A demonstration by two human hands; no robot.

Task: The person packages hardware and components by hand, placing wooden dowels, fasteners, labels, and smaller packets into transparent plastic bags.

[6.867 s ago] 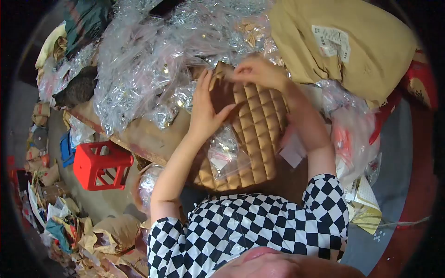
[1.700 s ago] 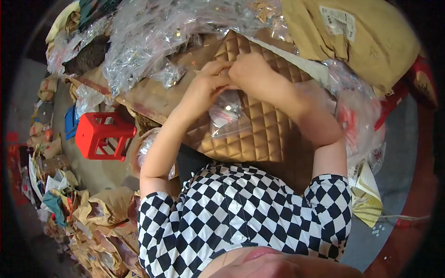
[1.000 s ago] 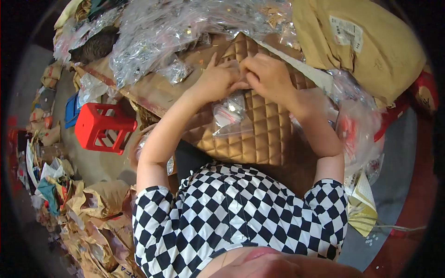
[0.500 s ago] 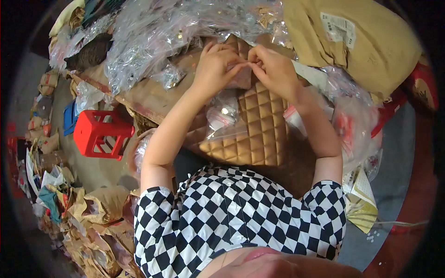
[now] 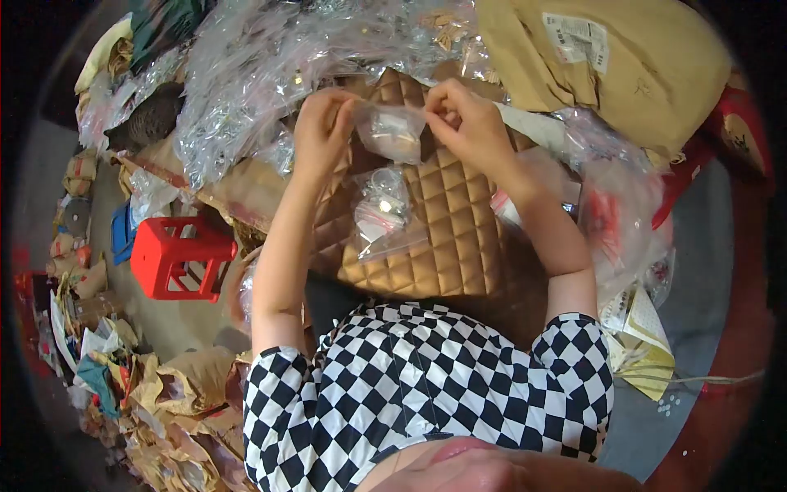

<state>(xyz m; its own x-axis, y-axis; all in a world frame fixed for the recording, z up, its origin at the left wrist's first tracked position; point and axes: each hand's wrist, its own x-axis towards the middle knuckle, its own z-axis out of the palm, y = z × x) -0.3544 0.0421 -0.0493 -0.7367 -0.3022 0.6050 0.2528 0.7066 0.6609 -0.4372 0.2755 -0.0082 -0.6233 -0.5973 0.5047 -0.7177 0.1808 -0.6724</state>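
A small clear plastic zip bag (image 5: 392, 135) is stretched between my two hands, with something pale inside that I cannot make out. My left hand (image 5: 324, 127) pinches its upper left corner, thumb against fingers. At the opposite upper corner, my right hand (image 5: 469, 127) has its fingertips closed on the bag's edge. Just below, another clear bag (image 5: 384, 205) with a red-striped top and shiny contents lies on the brown quilted cushion (image 5: 447, 217). One more red-edged packet (image 5: 506, 205) rests under my right forearm.
A heap of clear plastic bags (image 5: 246, 82) covers the far left. A large tan package (image 5: 631, 82) with a white label sits at the far right. On the floor to the left is a red stool (image 5: 176, 258), and brown paper packages (image 5: 188, 381) pile up nearer me.
My hands have moved apart from being close together, my left hand going left. The bag now shows spread between them. The whole view has shifted slightly.
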